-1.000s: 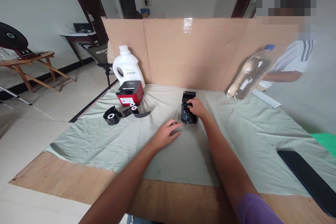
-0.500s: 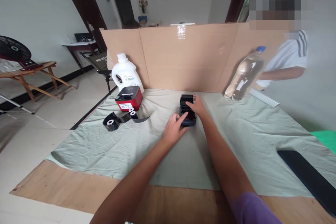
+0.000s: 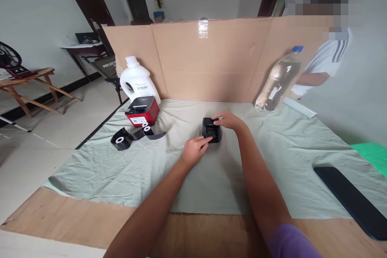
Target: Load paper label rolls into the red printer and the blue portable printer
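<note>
Two bare hands: left hand [image 3: 194, 151] and right hand [image 3: 231, 121], both at one small black device [image 3: 211, 133].
Left fingers: index stretched onto the device's near end, the others bent in; whether it presses cannot be told.
Right fingers: narrowly parted at the flap [image 3: 209, 122]; whether they pinch it cannot be told.
Device, axis: long axis running away from the person, toward the cardboard [image 3: 217, 60]; flap at the far end, dark glossy recess nearer.
Device, place: flat on the grey-green cloth [image 3: 145, 169], between the hands; beyond and right of the left, just left of the right.
Left of device: black ribbon rolls [image 3: 120, 141]; behind them a red-and-black box [image 3: 148, 113]; behind that a white jug [image 3: 137, 78].
Right of device: clear bottle [image 3: 279, 78], blue cap, tilted; dark flat slab [image 3: 347, 199] nearer, well apart.
Worktop [image 3: 90, 211]: bare wood along the near edge.
Beyond: cardboard upright; a person's white sleeve [image 3: 328, 56] at right.
</note>
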The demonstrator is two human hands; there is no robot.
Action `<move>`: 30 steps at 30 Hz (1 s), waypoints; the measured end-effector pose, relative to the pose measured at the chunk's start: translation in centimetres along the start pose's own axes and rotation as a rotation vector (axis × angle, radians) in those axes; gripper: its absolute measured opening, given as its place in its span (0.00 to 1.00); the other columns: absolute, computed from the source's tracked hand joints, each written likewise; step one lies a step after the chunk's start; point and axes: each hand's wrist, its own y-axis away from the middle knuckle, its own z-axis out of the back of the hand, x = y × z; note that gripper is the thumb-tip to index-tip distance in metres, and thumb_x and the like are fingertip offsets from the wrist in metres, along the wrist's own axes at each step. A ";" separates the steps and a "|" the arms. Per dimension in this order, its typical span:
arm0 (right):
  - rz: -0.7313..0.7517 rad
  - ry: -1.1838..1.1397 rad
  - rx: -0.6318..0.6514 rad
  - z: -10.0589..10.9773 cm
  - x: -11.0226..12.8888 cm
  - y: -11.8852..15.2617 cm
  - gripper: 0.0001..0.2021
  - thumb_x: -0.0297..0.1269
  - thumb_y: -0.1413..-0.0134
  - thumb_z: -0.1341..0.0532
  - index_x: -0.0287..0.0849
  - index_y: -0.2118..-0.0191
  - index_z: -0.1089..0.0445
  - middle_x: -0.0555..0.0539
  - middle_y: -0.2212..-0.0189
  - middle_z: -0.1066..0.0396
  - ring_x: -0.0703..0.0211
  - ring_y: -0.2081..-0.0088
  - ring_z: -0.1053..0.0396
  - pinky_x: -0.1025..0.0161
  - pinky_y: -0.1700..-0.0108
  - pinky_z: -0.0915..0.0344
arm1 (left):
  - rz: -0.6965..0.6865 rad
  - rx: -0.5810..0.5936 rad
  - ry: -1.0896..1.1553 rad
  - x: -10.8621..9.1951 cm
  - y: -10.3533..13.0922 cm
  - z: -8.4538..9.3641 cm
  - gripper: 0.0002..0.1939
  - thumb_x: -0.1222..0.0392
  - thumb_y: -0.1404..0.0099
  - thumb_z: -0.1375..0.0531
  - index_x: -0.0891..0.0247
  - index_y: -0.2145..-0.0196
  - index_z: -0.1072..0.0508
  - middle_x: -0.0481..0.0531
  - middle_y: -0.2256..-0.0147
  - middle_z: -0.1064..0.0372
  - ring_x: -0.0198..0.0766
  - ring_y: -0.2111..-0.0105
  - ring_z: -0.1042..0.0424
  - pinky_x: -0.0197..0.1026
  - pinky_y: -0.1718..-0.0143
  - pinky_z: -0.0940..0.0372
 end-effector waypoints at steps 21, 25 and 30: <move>-0.246 -0.139 0.048 -3.4 -0.4 -0.6 0.31 0.41 0.40 0.39 0.48 0.32 0.39 0.42 0.36 0.35 0.46 0.39 0.35 0.53 0.39 0.38 | 0.081 0.039 0.143 -0.3 -0.3 0.1 0.21 0.65 0.32 0.44 0.54 0.44 0.23 0.49 0.67 0.26 0.35 0.69 0.30 0.36 0.64 0.37; -0.273 -0.183 0.053 -3.2 -0.1 -0.2 0.32 0.44 0.40 0.38 0.49 0.31 0.41 0.41 0.34 0.37 0.43 0.40 0.34 0.49 0.40 0.37 | 0.281 -0.134 0.390 1.0 -1.8 -0.2 0.28 0.65 0.33 0.43 0.59 0.35 0.33 0.48 0.66 0.29 0.31 0.72 0.34 0.35 0.64 0.35; -0.273 -0.279 0.143 -2.5 0.0 0.9 0.35 0.50 0.39 0.40 0.53 0.28 0.47 0.44 0.32 0.40 0.43 0.37 0.38 0.50 0.38 0.39 | 0.668 0.070 0.676 2.7 -6.6 0.8 0.32 0.59 0.33 0.39 0.63 0.33 0.38 0.44 0.74 0.37 0.29 0.79 0.41 0.33 0.76 0.44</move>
